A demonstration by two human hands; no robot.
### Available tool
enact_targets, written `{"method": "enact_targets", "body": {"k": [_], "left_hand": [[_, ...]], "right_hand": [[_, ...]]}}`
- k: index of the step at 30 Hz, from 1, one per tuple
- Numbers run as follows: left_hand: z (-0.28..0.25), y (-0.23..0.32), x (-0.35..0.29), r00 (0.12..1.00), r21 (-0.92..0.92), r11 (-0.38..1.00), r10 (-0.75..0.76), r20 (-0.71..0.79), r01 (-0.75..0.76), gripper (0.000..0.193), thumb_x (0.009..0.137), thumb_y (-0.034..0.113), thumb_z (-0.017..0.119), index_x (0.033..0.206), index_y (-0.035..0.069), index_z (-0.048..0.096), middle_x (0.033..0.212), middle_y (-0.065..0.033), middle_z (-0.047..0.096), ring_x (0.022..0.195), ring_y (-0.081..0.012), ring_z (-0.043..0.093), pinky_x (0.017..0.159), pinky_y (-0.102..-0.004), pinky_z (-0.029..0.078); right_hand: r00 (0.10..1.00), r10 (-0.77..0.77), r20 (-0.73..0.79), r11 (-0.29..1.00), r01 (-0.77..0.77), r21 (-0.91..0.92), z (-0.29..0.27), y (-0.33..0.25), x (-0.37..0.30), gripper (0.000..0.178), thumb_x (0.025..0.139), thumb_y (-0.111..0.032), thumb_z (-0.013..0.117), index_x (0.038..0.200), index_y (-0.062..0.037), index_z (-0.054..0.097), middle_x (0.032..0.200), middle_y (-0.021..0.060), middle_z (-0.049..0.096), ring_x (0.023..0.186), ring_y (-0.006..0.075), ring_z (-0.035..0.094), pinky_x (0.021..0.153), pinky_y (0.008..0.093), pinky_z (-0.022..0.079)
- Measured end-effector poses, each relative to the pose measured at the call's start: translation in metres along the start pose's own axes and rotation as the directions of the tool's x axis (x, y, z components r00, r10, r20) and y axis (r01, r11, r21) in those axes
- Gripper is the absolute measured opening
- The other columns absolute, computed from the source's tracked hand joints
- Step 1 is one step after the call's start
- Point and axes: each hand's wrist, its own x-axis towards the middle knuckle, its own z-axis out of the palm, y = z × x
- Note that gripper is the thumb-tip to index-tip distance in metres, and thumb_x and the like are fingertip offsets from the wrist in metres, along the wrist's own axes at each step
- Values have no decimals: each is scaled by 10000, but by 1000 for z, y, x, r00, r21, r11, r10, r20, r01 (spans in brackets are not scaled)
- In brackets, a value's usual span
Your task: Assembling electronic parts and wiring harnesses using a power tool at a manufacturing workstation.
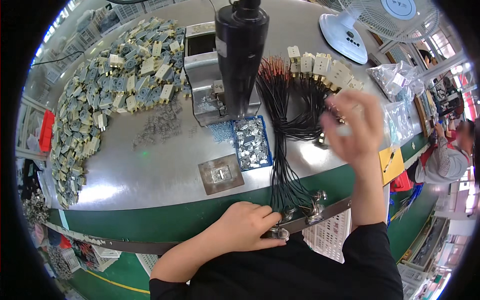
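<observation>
Gripping side, head view: the left hand (245, 225) is at the near table edge, thumb and fingers closed on a metal fitting (282, 233).
Right hand: the right hand (357, 125) is raised near the cable tips, blurred, fingers bent; whether it holds anything cannot be told.
Cable bundle: the black cable bundle (282, 127) is bound near its middle; orange-red tips fan out at the far end, and the near ends run down to the green table edge (200, 225).
Loose fittings: more metal fittings (315, 215) rest on that edge, right of the left hand.
Blocks, right: cream terminal blocks (325, 67) stand grouped beside the cable tips.
Blocks, left: a large heap of cream and grey blocks (130, 75) covers the far left of the metal tabletop (155, 175).
Springs: small springs (160, 122) are scattered beside the heap.
Machine: a black cylinder (240, 55) stands in front of a metal housing (200, 75).
Tray: a blue tray (270, 152) contains small metal parts, with blue screws (220, 131) just beside it.
Plate: a slotted metal plate (206, 175) lies near the tray.
Fan: a white fan (342, 37) stands at the far right.
</observation>
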Motion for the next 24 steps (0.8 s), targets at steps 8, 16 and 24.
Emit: {"method": "enact_targets", "body": {"k": [8,16,24], "left_hand": [[7,-2,-13,999,9,1000,-4,-33,4,346,847,365,854,964,93,674,778,-40,598,703,-248,679,652,-374,550],[5,-8,-20,998,-19,1000,-7,-63,6,285,836,268,854,984,106,672,929,-45,620,791,-237,684,667,-381,551],[3,-7,-17,991,-37,999,-42,-129,38,287,815,255,864,933,91,660,1066,-48,641,804,-237,683,698,-373,565]], "right_hand": [[682,-282,675,921,-4,389,33,-30,-11,140,760,-92,779,889,-56,739,974,51,700,865,276,697,769,416,587],[610,-336,717,927,81,366,47,-34,-9,180,753,-141,739,908,-62,697,998,50,676,846,258,676,744,401,583],[590,-385,709,914,138,382,55,-36,6,196,693,-154,735,839,-66,638,893,55,593,806,267,647,666,416,566]]}}
